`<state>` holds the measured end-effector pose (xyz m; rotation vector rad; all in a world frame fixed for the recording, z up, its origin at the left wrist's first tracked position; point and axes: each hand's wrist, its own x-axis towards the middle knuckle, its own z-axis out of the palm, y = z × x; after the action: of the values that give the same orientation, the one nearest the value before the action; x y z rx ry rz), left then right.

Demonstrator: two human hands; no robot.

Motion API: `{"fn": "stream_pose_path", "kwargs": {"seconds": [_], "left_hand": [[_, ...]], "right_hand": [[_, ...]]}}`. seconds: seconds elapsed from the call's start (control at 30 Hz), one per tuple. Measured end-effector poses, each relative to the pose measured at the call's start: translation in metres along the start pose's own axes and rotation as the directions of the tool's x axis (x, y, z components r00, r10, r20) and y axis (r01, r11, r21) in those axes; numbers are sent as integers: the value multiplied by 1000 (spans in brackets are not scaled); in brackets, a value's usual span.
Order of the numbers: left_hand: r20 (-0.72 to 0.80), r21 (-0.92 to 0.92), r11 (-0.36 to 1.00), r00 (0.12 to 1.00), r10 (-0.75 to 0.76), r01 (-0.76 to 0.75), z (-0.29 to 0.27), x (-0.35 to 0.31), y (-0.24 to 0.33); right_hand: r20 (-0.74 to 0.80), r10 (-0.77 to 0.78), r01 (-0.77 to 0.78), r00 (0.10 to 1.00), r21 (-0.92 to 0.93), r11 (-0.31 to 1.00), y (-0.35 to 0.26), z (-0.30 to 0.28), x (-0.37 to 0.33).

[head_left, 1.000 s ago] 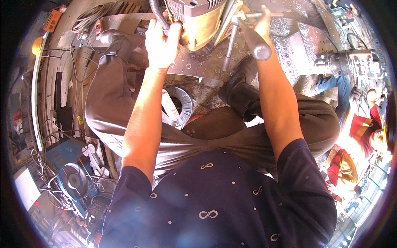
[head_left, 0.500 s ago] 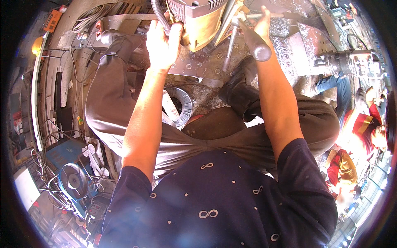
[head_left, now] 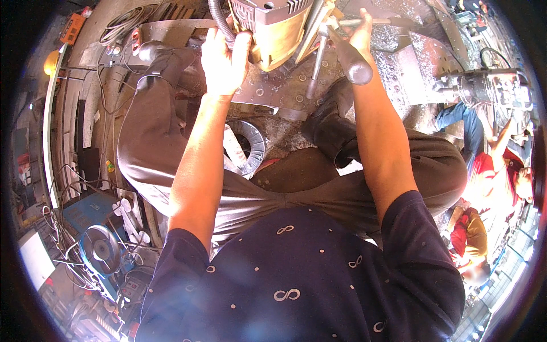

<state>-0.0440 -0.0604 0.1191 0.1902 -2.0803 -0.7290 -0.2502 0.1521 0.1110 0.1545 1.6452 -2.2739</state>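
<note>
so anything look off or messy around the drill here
Metal chips lie scattered over the steel plate to the right of the drill. Loose cables sprawl on the floor at upper left. The left hand grips the drill body; the right hand holds its feed handle.

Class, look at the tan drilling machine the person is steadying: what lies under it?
Under the drilling machine lies a grey metal plate with round holes and scattered shavings. The spot directly beneath the machine body is covered, so any drill bit there is hidden.

1. The drill machine [head_left: 273, 28] is tan and grey.
2. The shirt [head_left: 302, 279] is dark blue with little white loops and dots.
3. The trousers [head_left: 154, 142] are grey-brown.
4. The metal plate [head_left: 273, 91] is grey with round holes.
</note>
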Motion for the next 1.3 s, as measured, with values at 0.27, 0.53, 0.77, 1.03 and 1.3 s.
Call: {"fn": "stream_pose_path", "kwargs": {"seconds": [0.27, 0.53, 0.77, 1.03, 1.3], "left_hand": [[-3, -4, 999, 999, -55, 55, -2, -1, 5], [33, -217, 936, 961, -276, 276, 20, 1, 11], [-17, -111, 986, 992, -126, 123, 10, -16, -25], [46, -154, 980, 991, -124, 130, 15, -14, -19], [57, -118, 978, 985, -165, 171, 8, -17, -12]], "right_hand": [[-6, 170, -168, 985, 125, 978, 1, -2, 9], [-207, -83, 99, 975, 66, 993, 0, -26, 53], [-56, -605, 553, 794, -345, 758, -74, 25, -110], [927, 36, 907, 373, -373, 196, -110, 59, -217], [959, 222, 983, 178, -163, -83, -95, 68, -204]]}}
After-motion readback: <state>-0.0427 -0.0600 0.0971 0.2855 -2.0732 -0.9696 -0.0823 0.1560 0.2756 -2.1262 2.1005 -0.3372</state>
